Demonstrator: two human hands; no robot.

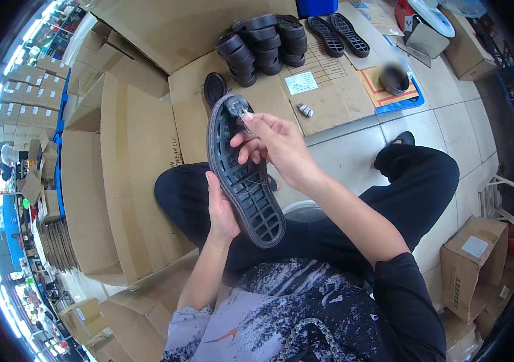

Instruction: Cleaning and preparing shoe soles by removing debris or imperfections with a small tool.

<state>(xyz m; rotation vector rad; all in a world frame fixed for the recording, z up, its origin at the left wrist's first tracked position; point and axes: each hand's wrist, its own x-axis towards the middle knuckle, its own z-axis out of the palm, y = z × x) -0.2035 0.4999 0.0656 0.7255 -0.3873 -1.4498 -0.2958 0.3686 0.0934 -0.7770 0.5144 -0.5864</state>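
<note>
A black shoe sole (pixel 261 218) with a grid of hollows stands tilted in front of me, its hollow side facing up. My left hand (pixel 223 208) holds it along its lower left edge, the thumb pointing up beside the rim. Over the upper end of the sole, my right hand (pixel 278 142) pinches a small tool with a metal wire handle and a dark grey head (pixel 237 107). That head rests at the sole's toe end; its exact kind is unclear. Another dark sole (pixel 214 89) lies on the cardboard just beyond.
Stacked dark soles (pixel 263 41) stand on the cardboard sheet (pixel 341 90), with a pair of soles (pixel 350 35) to their right. A small whitish roll (pixel 305 110) lies nearer. A metal cup (pixel 394 81) sits on a blue tray (pixel 401 106). Cardboard boxes (pixel 139 169) flank the left.
</note>
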